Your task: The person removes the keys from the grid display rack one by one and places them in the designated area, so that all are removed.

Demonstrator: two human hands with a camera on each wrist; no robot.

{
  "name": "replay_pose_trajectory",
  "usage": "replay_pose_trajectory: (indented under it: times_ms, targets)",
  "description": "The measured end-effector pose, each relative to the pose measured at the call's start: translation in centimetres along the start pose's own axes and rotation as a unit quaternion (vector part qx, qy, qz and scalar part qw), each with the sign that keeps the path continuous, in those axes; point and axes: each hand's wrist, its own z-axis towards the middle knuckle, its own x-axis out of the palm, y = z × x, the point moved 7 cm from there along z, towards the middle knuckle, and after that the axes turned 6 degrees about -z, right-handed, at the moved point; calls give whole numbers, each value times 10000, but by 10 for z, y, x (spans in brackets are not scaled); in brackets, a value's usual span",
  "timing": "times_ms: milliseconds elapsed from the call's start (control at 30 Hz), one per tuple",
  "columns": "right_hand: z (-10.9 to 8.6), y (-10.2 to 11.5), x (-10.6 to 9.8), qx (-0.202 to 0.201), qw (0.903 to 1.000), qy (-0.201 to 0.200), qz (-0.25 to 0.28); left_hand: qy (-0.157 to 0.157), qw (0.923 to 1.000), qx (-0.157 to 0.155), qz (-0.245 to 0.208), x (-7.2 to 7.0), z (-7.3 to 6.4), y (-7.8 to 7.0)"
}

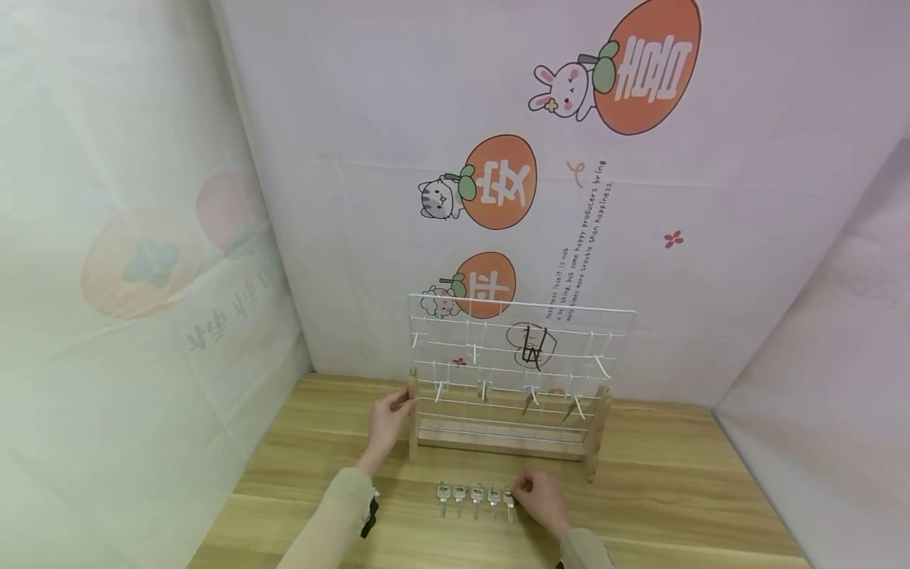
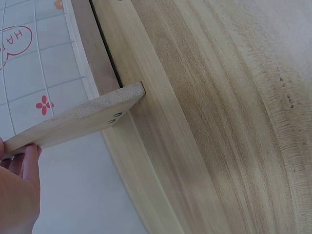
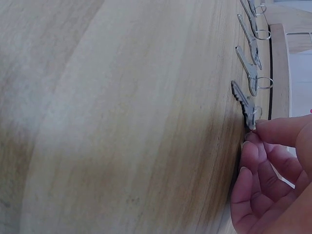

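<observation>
My left hand [image 1: 387,417] grips the left wooden post [image 1: 413,427] of a white wire grid rack [image 1: 526,367]. In the left wrist view, the fingers sit at the upper end of that post. At the right end of a row of several silver keys on the table, my right hand [image 1: 542,499] pinches a key [image 3: 243,103] by its head, near its ring. The right wrist view shows this key's toothed blade lying towards the front of the table. The other keys [image 1: 477,495] lie side by side to its left, each with a small ring.
White hooks [image 1: 475,353] stick out from the grid in two rows. Keys [image 1: 530,401] hang on some lower hooks, and a black item [image 1: 533,348] hangs on an upper one. The rack stands on a wood-grain table [image 1: 661,474], with printed white cloth [image 1: 355,237] behind and beside it.
</observation>
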Motion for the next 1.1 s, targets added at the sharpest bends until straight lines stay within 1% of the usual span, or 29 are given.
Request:
replay_pose_trajectory:
  times_ms: [100, 300, 467, 633, 667, 733, 933, 1100]
  targets:
    - [-1, 1, -2, -11, 10000, -67, -28, -7, 10000, 11, 5, 0, 0, 1]
    - [-1, 2, -3, 30, 9999, -65, -101, -50, 9999, 76, 42, 1, -1, 0]
    - [-1, 1, -2, 126, 9999, 33, -38, -78, 9999, 81, 58, 1, 0, 0]
    - [0, 3, -4, 262, 9993, 193, 196, -86, 9999, 54, -22, 1, 1, 2]
    - [1, 5, -5, 304, 9989, 213, 276, -83, 9999, 61, -41, 1, 1, 1]
    - [2, 10, -9, 264, 9987, 198, 386, -56, 9999, 98, -48, 1, 1, 0]
    - [4, 26, -21, 207, 9988, 55, 436, -34, 10000, 65, -53, 1, 1, 1]
    - [8, 41, -30, 2, 9985, -108, 530, -38, 10000, 17, -34, 1, 2, 3]
